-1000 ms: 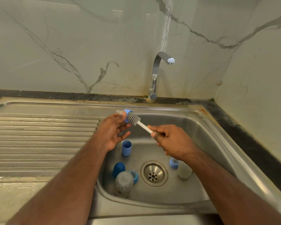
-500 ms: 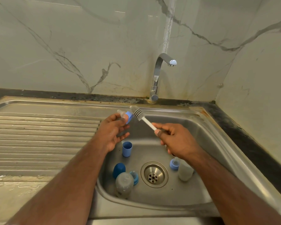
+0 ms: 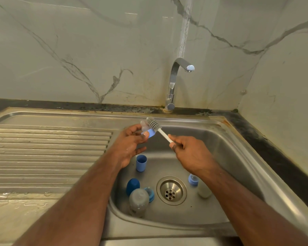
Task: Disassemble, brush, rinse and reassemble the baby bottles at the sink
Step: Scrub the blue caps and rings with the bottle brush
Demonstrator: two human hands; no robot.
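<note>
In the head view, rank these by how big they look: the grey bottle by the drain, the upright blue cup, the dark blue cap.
1. grey bottle, largest, though nearest the camera.
2. upright blue cup and dark blue cap: look alike, so unranked.

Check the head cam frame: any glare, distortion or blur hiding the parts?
Head view: wide-angle bend bows the sink rim and counter edge; soft glare streaks on the wall tiles and tap; brush and nipple ring slightly soft; basin parts evenly lit, no harsh shadows.
</note>
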